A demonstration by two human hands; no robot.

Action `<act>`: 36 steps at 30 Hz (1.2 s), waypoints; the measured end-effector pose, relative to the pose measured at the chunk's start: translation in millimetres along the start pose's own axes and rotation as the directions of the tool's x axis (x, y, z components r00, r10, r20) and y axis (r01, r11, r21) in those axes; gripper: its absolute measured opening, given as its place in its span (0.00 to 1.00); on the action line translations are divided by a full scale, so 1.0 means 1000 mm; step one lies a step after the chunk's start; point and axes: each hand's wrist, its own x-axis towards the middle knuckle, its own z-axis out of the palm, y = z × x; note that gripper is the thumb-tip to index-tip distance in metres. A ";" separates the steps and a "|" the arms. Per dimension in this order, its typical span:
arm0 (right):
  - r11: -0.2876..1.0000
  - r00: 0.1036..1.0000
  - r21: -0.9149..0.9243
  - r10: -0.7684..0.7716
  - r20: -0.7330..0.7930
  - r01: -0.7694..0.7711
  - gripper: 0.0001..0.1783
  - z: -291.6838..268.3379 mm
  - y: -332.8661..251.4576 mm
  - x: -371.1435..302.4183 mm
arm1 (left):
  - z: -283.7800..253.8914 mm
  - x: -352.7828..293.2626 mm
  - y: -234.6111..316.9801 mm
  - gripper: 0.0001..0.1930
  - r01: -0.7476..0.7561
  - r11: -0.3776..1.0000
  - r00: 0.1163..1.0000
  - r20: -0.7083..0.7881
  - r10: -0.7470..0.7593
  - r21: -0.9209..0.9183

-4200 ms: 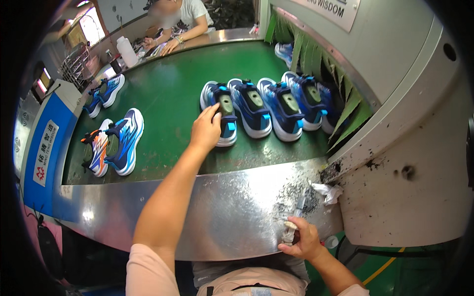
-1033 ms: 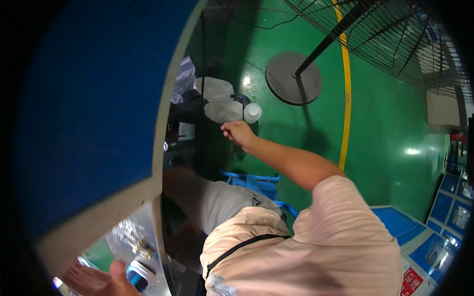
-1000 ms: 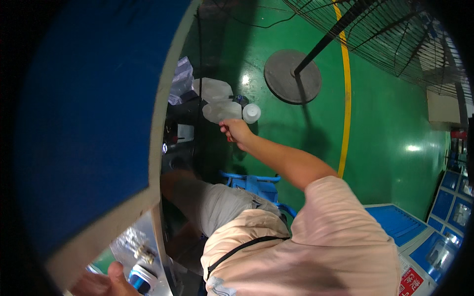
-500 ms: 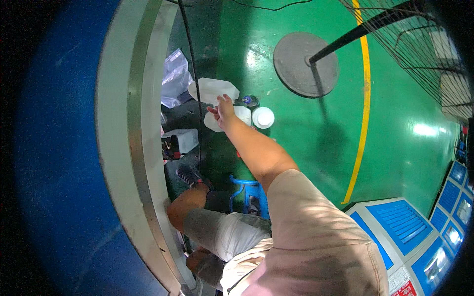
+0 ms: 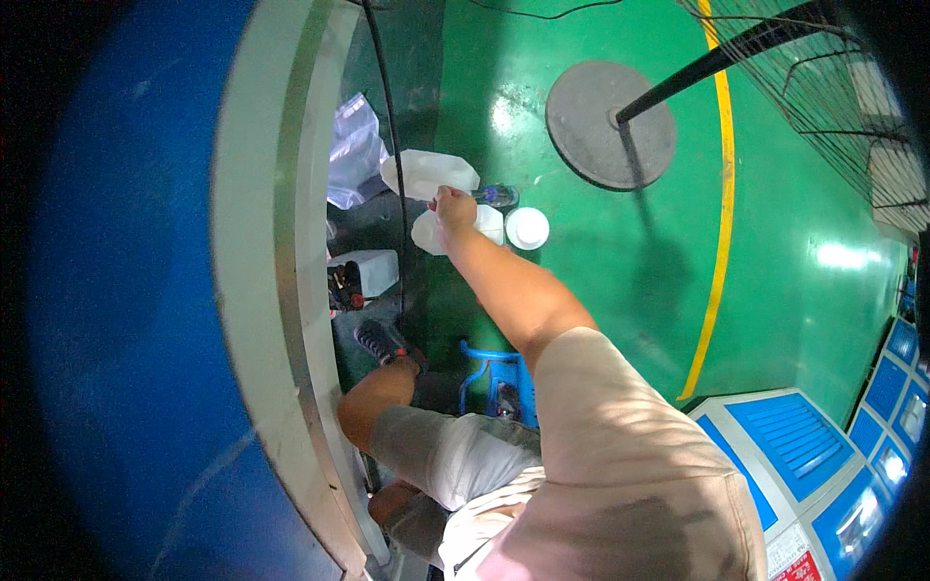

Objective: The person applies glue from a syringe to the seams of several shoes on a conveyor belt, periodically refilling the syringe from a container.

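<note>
My right hand [image 5: 453, 213] reaches down to the floor with its fingers curled closed. Right beside it, a small clear bottle with a blue-purple top [image 5: 497, 196] leans toward the hand. The hand appears to grip its upper end, though the fingers hide the exact hold. One translucent white plastic jug [image 5: 426, 174] lies just beyond the fingers. Another white jug [image 5: 491, 223] is partly covered by my hand and wrist. Close to the wrist, on its right, stands a round white container [image 5: 528, 229]. My left hand is out of view.
A black cable [image 5: 392, 126] hangs past the jugs. Clear plastic bags [image 5: 355, 150] and a white box [image 5: 376, 272] lie by the pale frame [image 5: 266, 242] at left. A fan's round base [image 5: 610, 126] stands far right. A blue plastic stool [image 5: 504, 378] is near my leg.
My right hand has gone from spread fingers to a closed grip. The small bottle, earlier seen upright from above, is now tilted toward the hand. The view has shifted slightly.
</note>
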 end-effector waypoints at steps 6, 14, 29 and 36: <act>0.994 0.997 0.108 0.005 0.080 -0.014 0.08 -0.021 -0.026 -0.041 | 0.006 0.000 0.007 0.44 -0.089 0.991 0.996 -0.001 0.090 -0.102; 0.624 0.656 -0.243 -0.604 0.452 0.742 0.09 -0.116 -0.114 -0.238 | -0.037 0.005 -0.007 0.57 -0.013 1.000 0.979 0.204 0.012 0.002; 0.012 -0.591 0.626 -0.313 0.743 0.780 0.18 -0.160 -0.169 -0.518 | -0.087 -0.056 -0.005 0.22 0.456 0.473 0.874 0.480 -0.078 -0.754; 0.454 -0.612 0.647 -0.245 0.752 0.613 0.19 -0.099 -0.106 -0.583 | -0.164 -0.061 -0.058 0.14 0.373 0.391 0.898 0.221 -0.381 -0.841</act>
